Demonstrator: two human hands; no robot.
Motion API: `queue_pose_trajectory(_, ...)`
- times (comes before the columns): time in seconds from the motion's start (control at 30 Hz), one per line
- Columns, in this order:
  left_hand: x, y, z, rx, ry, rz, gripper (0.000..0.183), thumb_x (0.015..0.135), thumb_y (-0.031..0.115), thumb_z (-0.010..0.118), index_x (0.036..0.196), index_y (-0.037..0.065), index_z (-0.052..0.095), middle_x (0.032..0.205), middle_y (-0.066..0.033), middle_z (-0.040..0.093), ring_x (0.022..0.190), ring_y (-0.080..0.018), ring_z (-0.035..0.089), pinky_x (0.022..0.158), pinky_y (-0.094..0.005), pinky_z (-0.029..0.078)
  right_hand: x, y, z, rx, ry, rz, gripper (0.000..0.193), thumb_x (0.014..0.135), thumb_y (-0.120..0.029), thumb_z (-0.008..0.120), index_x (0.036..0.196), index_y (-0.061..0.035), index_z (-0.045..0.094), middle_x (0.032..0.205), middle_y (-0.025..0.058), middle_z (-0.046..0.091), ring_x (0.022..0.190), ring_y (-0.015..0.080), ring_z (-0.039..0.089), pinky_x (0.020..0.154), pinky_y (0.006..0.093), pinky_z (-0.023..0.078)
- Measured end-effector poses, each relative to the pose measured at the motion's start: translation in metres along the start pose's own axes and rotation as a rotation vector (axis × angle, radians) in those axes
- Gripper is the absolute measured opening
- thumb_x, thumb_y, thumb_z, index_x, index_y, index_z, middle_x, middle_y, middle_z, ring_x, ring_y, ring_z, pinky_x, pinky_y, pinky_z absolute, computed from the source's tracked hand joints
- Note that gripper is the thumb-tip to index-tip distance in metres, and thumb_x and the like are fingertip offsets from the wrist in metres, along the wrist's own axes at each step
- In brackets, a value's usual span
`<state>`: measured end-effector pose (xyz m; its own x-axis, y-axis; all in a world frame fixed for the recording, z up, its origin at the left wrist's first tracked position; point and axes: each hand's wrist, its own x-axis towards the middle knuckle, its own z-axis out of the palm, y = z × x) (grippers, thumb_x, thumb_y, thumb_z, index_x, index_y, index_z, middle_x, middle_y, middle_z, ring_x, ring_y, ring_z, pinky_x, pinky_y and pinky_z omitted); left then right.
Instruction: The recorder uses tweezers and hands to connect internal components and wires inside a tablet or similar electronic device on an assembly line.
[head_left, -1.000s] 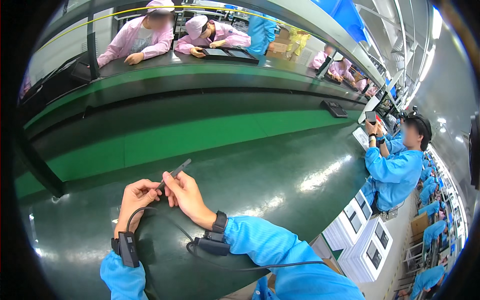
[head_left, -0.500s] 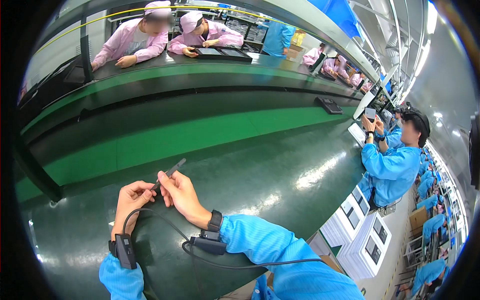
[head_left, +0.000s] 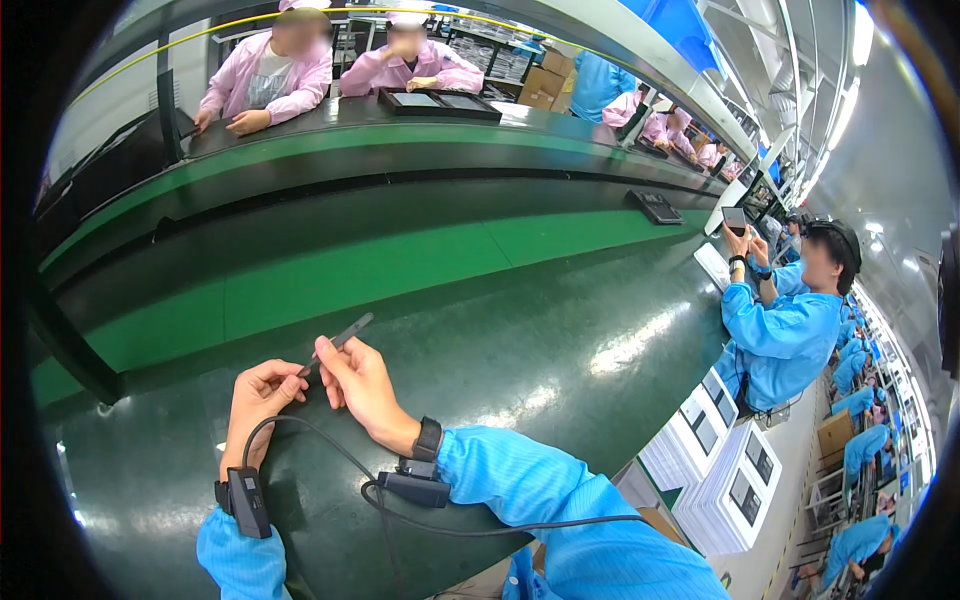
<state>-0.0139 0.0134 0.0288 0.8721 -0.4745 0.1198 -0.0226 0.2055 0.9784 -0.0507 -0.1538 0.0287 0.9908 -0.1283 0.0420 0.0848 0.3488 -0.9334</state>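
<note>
While light glares off the green workbench [head_left: 480, 360], here are two bare hands, close together, both on one slim dark-grey stick-like tool [head_left: 354, 327]. The left hand [head_left: 262, 396] pinches the near end between thumb and fingers; the right hand [head_left: 360, 388], just beside it, grips farther up the shaft, thumb laid along it. And the tool itself? Over the bench, slanting, its free end pointing away and to the right, past the right thumb; what the left fingertips cover can't be made out. Blue sleeves [head_left: 530, 480] on both arms, a black module [head_left: 250, 503] at the left wrist, a black unit [head_left: 418, 488] at the right, and a black cable [head_left: 480, 533] looping between and running across the right sleeve. Over to the right, a co-worker in blue [head_left: 785, 335] holds up a small device [head_left: 734, 219], near stacked white panels [head_left: 722, 528]. Across the way, beyond a bright green strip [head_left: 360, 275], two people in pink [head_left: 290, 75] are at a counter bearing a black tray [head_left: 440, 113].
</note>
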Motion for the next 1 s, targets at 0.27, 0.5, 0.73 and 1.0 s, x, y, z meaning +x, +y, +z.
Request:
queue_pose_trajectory(0.27,0.0015,-0.0053,-0.003,-0.023,0.015,-0.022,0.017,0.09,0.012,0.068,0.1,-0.001,0.064,0.085,-0.0054,0.065,0.074,-0.0117,0.06,0.071,-0.0236,0.05,-0.0008,0.0008,0.001,0.011,-0.007,0.009,0.034,0.099,-0.036,0.056,0.086,-0.0049,0.054,0.064,-0.0007,0.054,0.043,0.0059,0.047,0.038,0.0204,0.031)
queue_pose_trajectory(0.5,0.0028,-0.0025,-0.0029,-0.027,0.029,-0.03,0.019,0.091,0.013,0.068,0.102,-0.001,0.062,0.084,-0.0046,0.064,0.073,-0.0114,0.06,0.07,-0.0241,0.05,-0.0012,-0.0032,0.0008,0.006,-0.017,0.021,0.032,0.098,-0.038,0.057,0.089,-0.0066,0.056,0.065,-0.0017,0.055,0.045,0.0053,0.048,0.041,0.0201,0.032)
queue_pose_trajectory(0.73,0.0018,0.0002,0.0004,-0.002,0.042,-0.045,0.018,0.092,0.011,0.066,0.103,-0.001,0.062,0.085,-0.0044,0.064,0.074,-0.011,0.06,0.071,-0.0238,0.049,0.001,-0.0009,-0.0019,0.049,0.02,0.0,0.033,0.099,-0.035,0.057,0.088,-0.0041,0.055,0.063,-0.0011,0.055,0.043,0.0052,0.046,0.038,0.0202,0.031)
queue_pose_trajectory(1.0,0.0028,0.001,0.0012,-0.023,0.029,-0.035,0.019,0.091,0.01,0.066,0.105,-0.001,0.061,0.086,-0.0041,0.063,0.076,-0.0108,0.059,0.072,-0.0241,0.049,0.0013,-0.0002,-0.0014,0.026,0.017,-0.021,0.033,0.099,-0.035,0.057,0.088,-0.0042,0.055,0.063,-0.0011,0.055,0.042,0.005,0.046,0.038,0.0201,0.031)
